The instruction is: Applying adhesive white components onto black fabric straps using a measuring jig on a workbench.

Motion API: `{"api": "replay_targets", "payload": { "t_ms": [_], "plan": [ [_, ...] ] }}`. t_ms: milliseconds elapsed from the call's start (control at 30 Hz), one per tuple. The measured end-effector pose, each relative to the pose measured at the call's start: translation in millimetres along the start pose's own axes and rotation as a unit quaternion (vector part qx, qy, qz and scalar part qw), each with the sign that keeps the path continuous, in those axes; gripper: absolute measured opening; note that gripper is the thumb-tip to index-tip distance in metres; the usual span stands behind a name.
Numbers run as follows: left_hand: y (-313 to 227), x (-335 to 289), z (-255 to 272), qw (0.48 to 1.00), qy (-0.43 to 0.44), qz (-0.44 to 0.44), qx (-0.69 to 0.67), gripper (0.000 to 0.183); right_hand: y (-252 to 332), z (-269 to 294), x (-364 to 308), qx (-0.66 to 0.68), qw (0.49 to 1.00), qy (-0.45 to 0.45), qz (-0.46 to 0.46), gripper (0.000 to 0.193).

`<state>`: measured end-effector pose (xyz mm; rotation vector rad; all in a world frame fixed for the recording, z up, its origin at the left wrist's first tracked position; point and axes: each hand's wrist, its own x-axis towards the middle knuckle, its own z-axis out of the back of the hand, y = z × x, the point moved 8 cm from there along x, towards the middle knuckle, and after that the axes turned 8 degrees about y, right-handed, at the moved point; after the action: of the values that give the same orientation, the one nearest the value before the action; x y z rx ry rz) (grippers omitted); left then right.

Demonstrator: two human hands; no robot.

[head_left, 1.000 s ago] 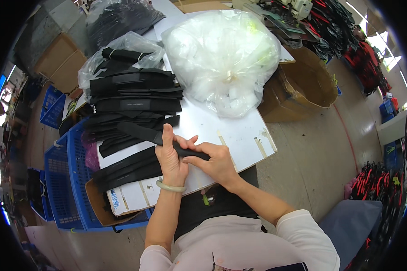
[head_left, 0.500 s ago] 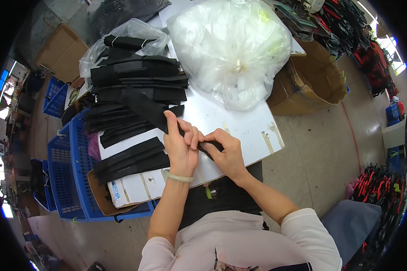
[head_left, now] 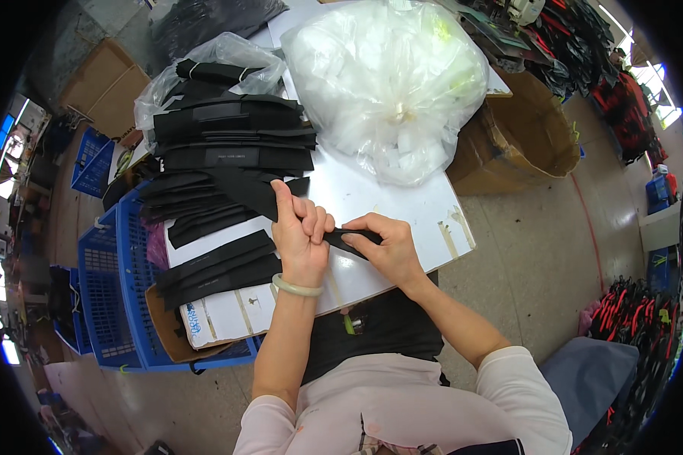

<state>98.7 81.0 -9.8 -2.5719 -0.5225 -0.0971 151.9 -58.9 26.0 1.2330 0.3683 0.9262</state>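
Observation:
A black fabric strip (head_left: 244, 194) runs through both my hands above the white table. My left hand (head_left: 300, 235) is curled round its middle, thumb pointing up, with a pale bangle (head_left: 297, 286) at the wrist. My right hand (head_left: 387, 246) pinches the strip's other end between thumb and fingers, and a short dark length shows between the hands. The strip's left part slants over stacks of similar black strips (head_left: 235, 157). Nearer to me, a smaller pile of black strips (head_left: 221, 271) lies at the table's left edge.
A big clear plastic bag (head_left: 387, 91) of white pieces covers the back of the white table (head_left: 402, 216). Right of it stands an open cardboard box (head_left: 535, 129). Blue plastic crates (head_left: 110, 284) and a cardboard box (head_left: 163, 326) flank the table's left side.
My hands have drawn slightly apart, so more of the strip shows between them. The strip's left part has dropped lower, uncovering a label on the stack behind it.

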Motion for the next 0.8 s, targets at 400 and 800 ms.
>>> {"api": "replay_targets", "payload": {
  "t_ms": [400,800],
  "plan": [
    [9,1,-6,0.979,-0.188,-0.057,-0.052,0.032,21,5,-8,-0.173,0.977,-0.042,0.120,0.040],
    [-5,4,-10,0.952,-0.267,-0.044,0.142,0.040,16,24,4,-0.084,0.993,-0.021,0.080,0.016]
  ]
}}
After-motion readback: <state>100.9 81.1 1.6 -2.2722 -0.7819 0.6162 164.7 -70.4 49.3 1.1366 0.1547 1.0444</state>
